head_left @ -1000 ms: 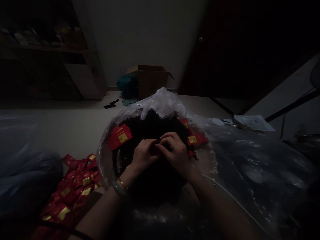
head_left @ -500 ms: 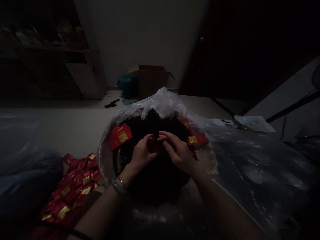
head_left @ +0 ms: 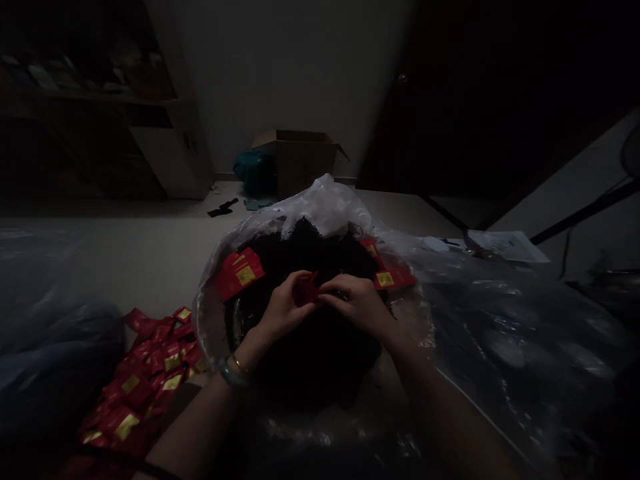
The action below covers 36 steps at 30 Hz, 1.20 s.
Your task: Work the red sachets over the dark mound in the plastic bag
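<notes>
Both my hands meet over a heap of dark loose material inside a clear plastic bag. My left hand pinches a small red packet between thumb and fingers. My right hand is closed against the same packet from the right, fingers curled. A stack of red packets with gold labels rests on the heap's left edge, and more red packets lie on its right edge.
A pile of red packets lies on the floor at the lower left. A cardboard box and a teal bundle stand by the far wall. Shelving is at the left. Papers lie right; dark plastic sheeting covers the right.
The right hand's fingers have curled in and lowered onto the red packet. The packet now shows more plainly between both hands, tipped upward. The arms stay in place.
</notes>
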Tool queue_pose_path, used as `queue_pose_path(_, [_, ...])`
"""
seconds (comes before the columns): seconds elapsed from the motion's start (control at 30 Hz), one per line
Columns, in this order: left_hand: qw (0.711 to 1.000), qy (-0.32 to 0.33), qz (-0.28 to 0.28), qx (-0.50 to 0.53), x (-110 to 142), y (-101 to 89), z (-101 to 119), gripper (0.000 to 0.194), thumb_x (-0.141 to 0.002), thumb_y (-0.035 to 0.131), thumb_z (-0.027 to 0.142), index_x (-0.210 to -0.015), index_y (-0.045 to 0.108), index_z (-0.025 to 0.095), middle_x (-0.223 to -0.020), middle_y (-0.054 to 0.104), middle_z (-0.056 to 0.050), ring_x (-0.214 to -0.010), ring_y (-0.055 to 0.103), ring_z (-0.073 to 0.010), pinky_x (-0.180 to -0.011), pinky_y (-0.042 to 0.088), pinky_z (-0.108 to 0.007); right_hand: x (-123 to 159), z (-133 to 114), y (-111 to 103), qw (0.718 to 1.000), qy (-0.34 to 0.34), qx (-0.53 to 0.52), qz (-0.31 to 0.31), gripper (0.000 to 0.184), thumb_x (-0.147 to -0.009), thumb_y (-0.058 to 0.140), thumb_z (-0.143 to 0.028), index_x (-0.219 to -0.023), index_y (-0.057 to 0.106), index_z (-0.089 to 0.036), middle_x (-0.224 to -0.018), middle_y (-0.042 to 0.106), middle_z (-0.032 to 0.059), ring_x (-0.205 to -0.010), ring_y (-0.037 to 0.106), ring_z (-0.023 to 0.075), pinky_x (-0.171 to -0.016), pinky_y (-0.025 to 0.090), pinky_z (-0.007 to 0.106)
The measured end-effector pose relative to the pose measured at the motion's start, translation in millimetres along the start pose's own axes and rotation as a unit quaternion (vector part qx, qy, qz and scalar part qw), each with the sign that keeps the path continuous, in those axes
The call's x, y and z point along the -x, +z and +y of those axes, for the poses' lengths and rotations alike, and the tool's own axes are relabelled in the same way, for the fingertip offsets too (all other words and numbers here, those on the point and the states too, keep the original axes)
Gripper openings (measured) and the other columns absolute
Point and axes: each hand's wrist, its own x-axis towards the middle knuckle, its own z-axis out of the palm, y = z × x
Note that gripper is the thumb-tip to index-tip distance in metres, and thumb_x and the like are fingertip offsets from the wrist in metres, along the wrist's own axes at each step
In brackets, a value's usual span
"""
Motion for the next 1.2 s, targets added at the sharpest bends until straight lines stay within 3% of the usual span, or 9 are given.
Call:
queue_pose_path(0.27, [0.949, -0.157, 0.016, 0.272, -6.8, -5.5, 5.4, 0.044, -0.064, 0.075, 0.039, -0.098, 0.058, 0.017, -0.096, 0.068, -0.004, -0.087, 0.064, -0.0183, -0.080, 0.050, -0.031, -0.4, -4.8, -11.1, 0.966, 0.114, -0.115, 0.203, 0.012, -0.080, 0.062, -0.028, -0.085, 0.072, -0.022, -0.086, 0.073, 0.0036, -0.080, 0.066, 0.0196, -0.072, 0.053, 0.032])
queue_pose_path(0.4, [0.890, -0.243, 0.035, 0.384, -8.2, -8.1, 5.1, 0.053, -0.066, 0.070, 0.057, -0.097, 0.063, 0.014, -0.088, 0.070, -0.005, -0.071, 0.064, -0.0165, -0.067, 0.051, -0.027, -1.8, -1.8, -10.9, 0.985, 0.060, -0.059, 0.151, 0.013, -0.076, 0.065, -0.027, -0.087, 0.070, -0.023, -0.092, 0.069, 0.0053, -0.092, 0.062, 0.0217, -0.081, 0.050, 0.037])
queue_pose_path(0.5, [0.871, -0.276, 0.012, 0.405, -6.7, -6.3, 4.5, 0.057, -0.065, 0.069, 0.061, -0.094, 0.066, 0.012, -0.082, 0.071, -0.006, -0.064, 0.063, -0.0156, -0.060, 0.049, -0.026, -2.7, -1.5, -3.5, 0.989, 0.034, -0.072, 0.122, 0.041, -0.072, 0.071, -0.031, -0.111, 0.063, -0.024, -0.111, 0.064, 0.0074, -0.100, 0.059, 0.0224, -0.083, 0.050, 0.038])
queue_pose_path(0.57, [0.865, -0.290, -0.007, 0.408, -4.9, -2.8, 5.2, 0.057, -0.064, 0.070, 0.061, -0.092, 0.067, 0.011, -0.078, 0.071, -0.006, -0.061, 0.062, -0.0150, -0.058, 0.049, -0.026, -2.8, -1.4, 3.7, 0.988, 0.037, -0.101, 0.109, 0.041, -0.074, 0.069, -0.031, -0.114, 0.062, -0.023, -0.110, 0.064, 0.0074, -0.094, 0.061, 0.0203, -0.079, 0.051, 0.035])
queue_pose_path(0.7, [0.873, -0.277, -0.079, 0.394, -0.7, 2.0, 10.6, 0.057, -0.063, 0.073, 0.057, -0.096, 0.066, 0.011, -0.081, 0.071, -0.007, -0.064, 0.064, -0.0165, -0.062, 0.050, -0.027, -2.5, 2.2, 11.2, 0.981, 0.082, -0.121, 0.127, 0.011, -0.077, 0.065, -0.029, -0.079, 0.070, -0.020, -0.078, 0.069, 0.0035, -0.074, 0.063, 0.0177, -0.070, 0.049, 0.030])
queue_pose_path(0.83, [0.878, -0.248, -0.204, 0.354, 0.9, -2.2, 15.8, 0.050, -0.055, 0.084, 0.030, -0.099, 0.066, 0.013, -0.087, 0.070, -0.004, -0.075, 0.065, -0.0162, -0.071, 0.050, -0.027, -3.6, 6.4, 4.5, 0.968, 0.135, -0.132, 0.166, 0.016, -0.073, 0.069, -0.035, -0.070, 0.068, -0.019, -0.070, 0.067, 0.0027, -0.067, 0.061, 0.0175, -0.062, 0.047, 0.029])
queue_pose_path(0.97, [0.874, -0.253, -0.246, 0.334, -0.6, -7.7, 13.7, 0.040, -0.056, 0.083, 0.023, -0.091, 0.068, 0.012, -0.081, 0.069, -0.003, -0.071, 0.063, -0.0144, -0.071, 0.049, -0.027, -4.5, 6.3, 0.2, 0.969, 0.126, -0.143, 0.155, 0.016, -0.073, 0.069, -0.034, -0.067, 0.068, -0.019, -0.068, 0.065, 0.0018, -0.064, 0.059, 0.0165, -0.060, 0.046, 0.028])
queue_pose_path(1.07, [0.893, -0.240, -0.226, 0.306, -1.8, -8.4, 11.0, 0.040, -0.057, 0.082, 0.024, -0.092, 0.069, 0.013, -0.082, 0.070, -0.003, -0.073, 0.063, -0.0156, -0.070, 0.049, -0.027, -4.3, 4.8, 3.1, 0.973, 0.106, -0.134, 0.155, 0.015, -0.073, 0.068, -0.032, -0.065, 0.067, -0.020, -0.067, 0.065, 0.0017, -0.064, 0.059, 0.0160, -0.061, 0.047, 0.028])
queue_pose_path(1.2, [0.929, -0.214, -0.106, 0.282, -2.7, -4.5, 8.6, 0.038, -0.065, 0.077, 0.036, -0.094, 0.070, 0.014, -0.085, 0.071, -0.003, -0.074, 0.063, -0.0157, -0.069, 0.048, -0.024, -4.1, 4.0, 9.4, 0.976, 0.103, -0.132, 0.140, 0.009, -0.070, 0.070, -0.029, -0.070, 0.068, -0.020, -0.069, 0.066, 0.0012, -0.067, 0.060, 0.0161, -0.063, 0.047, 0.028])
